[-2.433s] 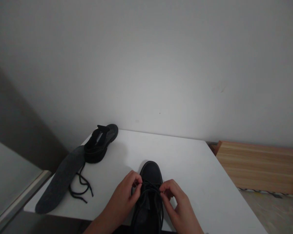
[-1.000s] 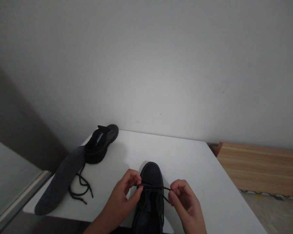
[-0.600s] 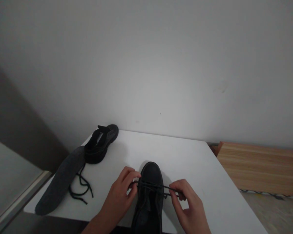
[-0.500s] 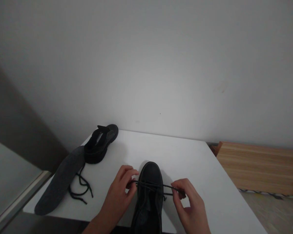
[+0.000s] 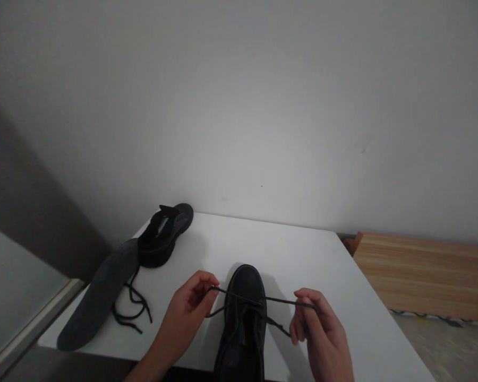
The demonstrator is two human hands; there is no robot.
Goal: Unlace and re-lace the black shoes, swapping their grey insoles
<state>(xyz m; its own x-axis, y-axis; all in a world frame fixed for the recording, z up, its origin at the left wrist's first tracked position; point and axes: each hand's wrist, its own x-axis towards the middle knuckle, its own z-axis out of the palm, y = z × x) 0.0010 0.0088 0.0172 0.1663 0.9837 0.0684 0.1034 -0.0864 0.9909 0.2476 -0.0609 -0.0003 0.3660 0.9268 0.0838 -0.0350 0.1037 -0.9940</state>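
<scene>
A black shoe (image 5: 244, 313) stands on the white table (image 5: 302, 260), toe pointing away from me. Its black lace (image 5: 281, 301) stretches across the shoe between my hands. My left hand (image 5: 189, 307) is left of the shoe, fingers pinched on one lace end. My right hand (image 5: 316, 329) is right of the shoe, fingers closed on the other end, drawn out to the side.
A second black shoe (image 5: 164, 235) lies at the table's far left corner. A dark grey insole (image 5: 97, 294) and a loose black lace (image 5: 131, 305) lie beside it near the left edge. A wooden board (image 5: 422, 273) sits low at the right.
Both hands have moved apart from the shoe's middle, pulling the lace out sideways until it runs taut across the shoe. The shoe stayed in place.
</scene>
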